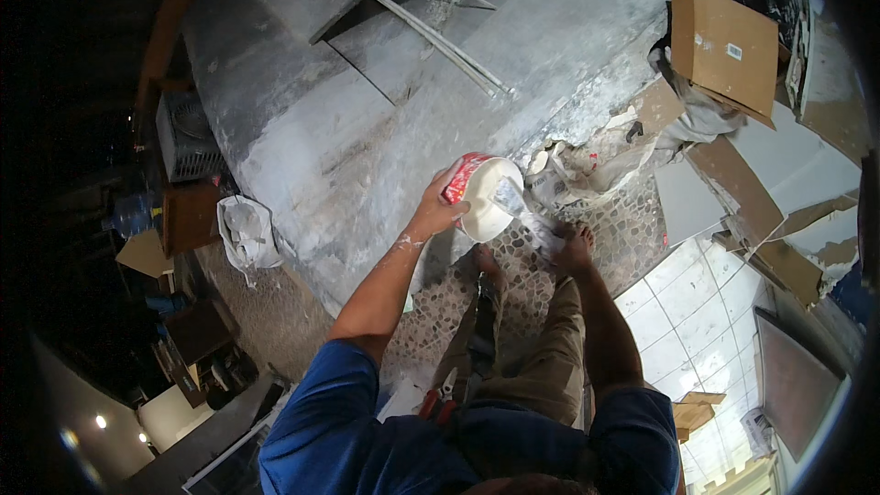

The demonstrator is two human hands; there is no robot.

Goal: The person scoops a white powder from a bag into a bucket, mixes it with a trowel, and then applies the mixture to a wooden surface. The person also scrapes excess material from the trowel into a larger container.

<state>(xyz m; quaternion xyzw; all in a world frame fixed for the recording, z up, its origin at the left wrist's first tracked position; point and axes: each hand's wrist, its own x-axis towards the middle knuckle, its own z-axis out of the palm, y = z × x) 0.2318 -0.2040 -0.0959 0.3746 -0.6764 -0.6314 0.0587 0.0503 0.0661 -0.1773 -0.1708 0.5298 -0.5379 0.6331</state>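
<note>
My left hand (439, 209) grips the side of a red-and-white plastic tub (496, 217). The tub tilts so that its pale, white-coated inside faces up. My right hand (573, 251) is closed around a putty knife (511, 199) smeared with white. Its blade end overlaps the mouth of the tub; whether it touches the wall inside I cannot tell. White smears mark my left wrist.
A large grey, white-dusted surface (321, 160) spreads ahead, with long thin strips (431, 32) across it. A cardboard box (729, 50) and broken boards (742, 183) lie at the right. A white sack (247, 231) stands left. Pebble-patterned floor (623, 220) meets white tiles (687, 312).
</note>
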